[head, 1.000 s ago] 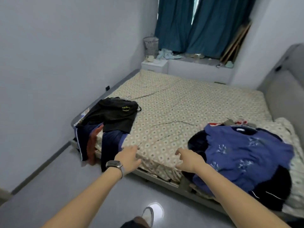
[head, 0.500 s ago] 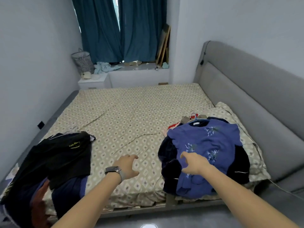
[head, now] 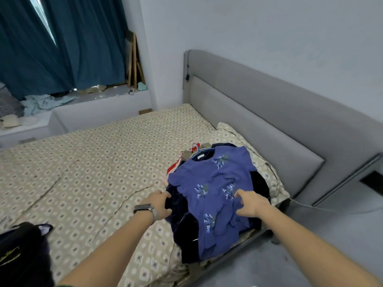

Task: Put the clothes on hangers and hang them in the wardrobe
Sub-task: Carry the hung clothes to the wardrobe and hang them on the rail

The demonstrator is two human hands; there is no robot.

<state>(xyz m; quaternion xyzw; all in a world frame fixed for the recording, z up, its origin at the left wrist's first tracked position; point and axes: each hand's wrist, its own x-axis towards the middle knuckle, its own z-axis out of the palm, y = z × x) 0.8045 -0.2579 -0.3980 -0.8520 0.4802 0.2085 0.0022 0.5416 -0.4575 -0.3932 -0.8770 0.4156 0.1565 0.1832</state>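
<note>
Blue flowered shirt [head: 215, 195] tops the clothes heap at the bed's [head: 93, 166] headboard end, right hand [head: 251, 204] spread on it, left hand [head: 159, 205] gripping dark cloth [head: 178, 206] beside it, its white neck label unreadable.

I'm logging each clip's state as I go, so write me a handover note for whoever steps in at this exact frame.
Left hand: at the left edge of the clothes pile, fingers touching the dark garment; a firm grip cannot be told.
Right hand: spread, resting on the blue embroidered top.
The pile lies on the bed near the headboard; hanger hooks stick out at its far end. More dark clothes sit at the bed's near left edge.
Done: some clothes seem to be on hangers.
Left: lift the pile and hang it; no wardrobe in view.
</note>
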